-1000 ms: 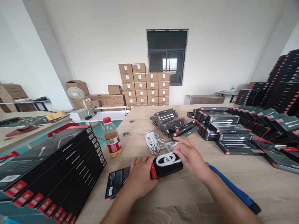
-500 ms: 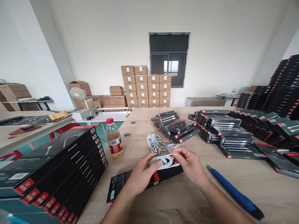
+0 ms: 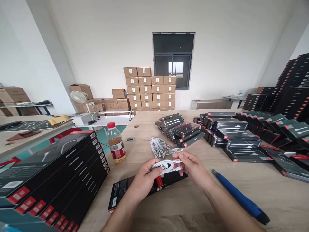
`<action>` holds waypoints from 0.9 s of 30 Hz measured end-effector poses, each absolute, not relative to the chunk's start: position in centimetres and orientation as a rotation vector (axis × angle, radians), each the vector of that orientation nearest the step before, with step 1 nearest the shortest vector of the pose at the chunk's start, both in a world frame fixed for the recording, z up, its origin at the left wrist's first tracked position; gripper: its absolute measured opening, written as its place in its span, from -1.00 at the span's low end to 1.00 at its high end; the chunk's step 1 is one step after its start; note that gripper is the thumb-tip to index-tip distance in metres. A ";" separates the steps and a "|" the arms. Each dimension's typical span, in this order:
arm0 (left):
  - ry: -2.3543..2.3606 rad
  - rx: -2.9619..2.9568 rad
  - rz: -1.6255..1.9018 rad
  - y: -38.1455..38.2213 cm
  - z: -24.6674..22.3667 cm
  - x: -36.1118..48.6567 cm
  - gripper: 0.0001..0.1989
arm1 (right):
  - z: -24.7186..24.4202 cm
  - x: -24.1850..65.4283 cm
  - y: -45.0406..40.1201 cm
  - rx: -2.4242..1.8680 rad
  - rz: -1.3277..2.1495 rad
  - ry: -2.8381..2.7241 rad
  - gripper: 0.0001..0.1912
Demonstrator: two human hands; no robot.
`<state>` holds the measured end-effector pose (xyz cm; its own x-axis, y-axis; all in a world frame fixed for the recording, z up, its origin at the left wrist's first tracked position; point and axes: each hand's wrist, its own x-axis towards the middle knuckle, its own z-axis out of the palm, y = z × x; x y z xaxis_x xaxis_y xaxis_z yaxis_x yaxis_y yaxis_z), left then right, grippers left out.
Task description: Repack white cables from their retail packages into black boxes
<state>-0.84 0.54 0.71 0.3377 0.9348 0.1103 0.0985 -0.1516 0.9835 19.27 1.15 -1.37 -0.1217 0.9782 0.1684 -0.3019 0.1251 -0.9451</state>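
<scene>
A coiled white cable [image 3: 166, 166] is held above a black box [image 3: 120, 193] that lies slanted on the table. My left hand [image 3: 148, 175] grips the coil, its thumb across the front. With thumb and fingers, my right hand [image 3: 190, 164] pinches the cable's connector end at the coil's right side. A dark label shows in the middle of the coil. Just behind my hands, bundles of white cable [image 3: 158, 146] rest on the wooden table [image 3: 142, 148].
Tall black boxes [image 3: 82, 170] are stacked at the left, beside a red-capped bottle [image 3: 116, 145]. A blue cutter [image 3: 238, 195] lies right of my right arm. Black boxes [image 3: 180, 129] are piled behind the cables, with more stacked [image 3: 234, 135] at the right.
The coil has turned slightly in my hands, and its dark label and connectors now show more clearly. The whole view has shifted a little.
</scene>
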 end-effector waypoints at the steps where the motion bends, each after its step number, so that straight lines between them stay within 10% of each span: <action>1: 0.990 1.554 0.969 0.5 0.8 -0.8 -0.76 | -1.3 19.4 1.2 -0.786 1.414 -1.128 -0.53; 27: 0.968 1.668 0.776 0.0 0.7 -0.9 -0.74 | -1.3 19.4 0.6 -1.031 1.485 -1.506 -0.51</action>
